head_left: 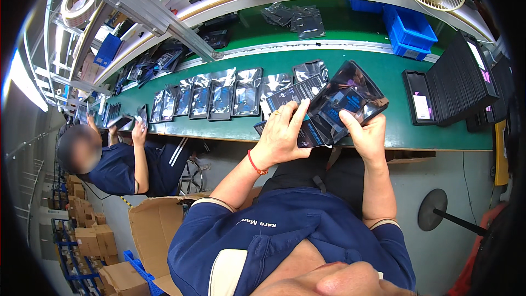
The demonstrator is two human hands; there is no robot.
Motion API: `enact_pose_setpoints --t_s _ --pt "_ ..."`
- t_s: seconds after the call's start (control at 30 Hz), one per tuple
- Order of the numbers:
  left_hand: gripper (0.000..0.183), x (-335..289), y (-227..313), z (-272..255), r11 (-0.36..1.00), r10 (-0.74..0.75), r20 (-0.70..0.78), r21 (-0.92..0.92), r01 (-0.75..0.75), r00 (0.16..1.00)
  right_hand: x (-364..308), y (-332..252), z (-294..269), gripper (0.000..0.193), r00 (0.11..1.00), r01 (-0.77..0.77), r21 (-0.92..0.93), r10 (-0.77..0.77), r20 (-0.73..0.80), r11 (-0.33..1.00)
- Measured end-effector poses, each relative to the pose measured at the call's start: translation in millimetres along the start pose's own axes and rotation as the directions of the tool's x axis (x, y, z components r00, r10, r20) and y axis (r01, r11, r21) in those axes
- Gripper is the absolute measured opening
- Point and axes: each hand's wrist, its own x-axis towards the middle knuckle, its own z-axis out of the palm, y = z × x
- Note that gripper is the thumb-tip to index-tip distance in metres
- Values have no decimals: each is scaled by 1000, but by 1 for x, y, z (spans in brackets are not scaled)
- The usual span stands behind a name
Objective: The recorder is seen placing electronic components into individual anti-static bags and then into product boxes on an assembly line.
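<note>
In front of me, over the bench's near edge, my right hand [366, 134] grips a glossy black tray [375, 98], its thumb over the near rim. A dark flat packet with blue print [346, 103] lies inside, partly lost in reflections. At the tray's left side, my left hand [282, 131] holds a flat black printed piece [298, 91], its fingers across the surface and thumb at the near edge. I cannot tell whether that piece is a card or a thin box. It overlaps the tray's left edge.
Black trays with clear bags [247, 94] line the green bench [350, 60] to my left. Stacked black trays [457, 85] and blue bins [411, 33] stand right. Loose bags [308, 22] lie behind. A co-worker [123, 164] sits left; a cardboard box [150, 230] stands beside me.
</note>
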Motion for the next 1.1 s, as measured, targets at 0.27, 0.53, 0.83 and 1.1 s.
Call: enact_pose_setpoints --t_s 0.27,0.53,0.83,1.1 --pt "112 5 14 6 978 -201 10 -52 201 979 4 34 24 13 983 -89 366 142 -119 926" --pt "114 4 12 7 968 -250 20 -7 250 968 -1 32 23 36 955 -294 289 268 127 911" --pt "116 0 12 10 962 -269 107 -24 273 957 0 30 9 16 989 -51 -215 20 -146 975" --pt "118 4 13 4 979 -172 139 -90 185 975 19 24 -12 23 952 -293 33 288 108 955"
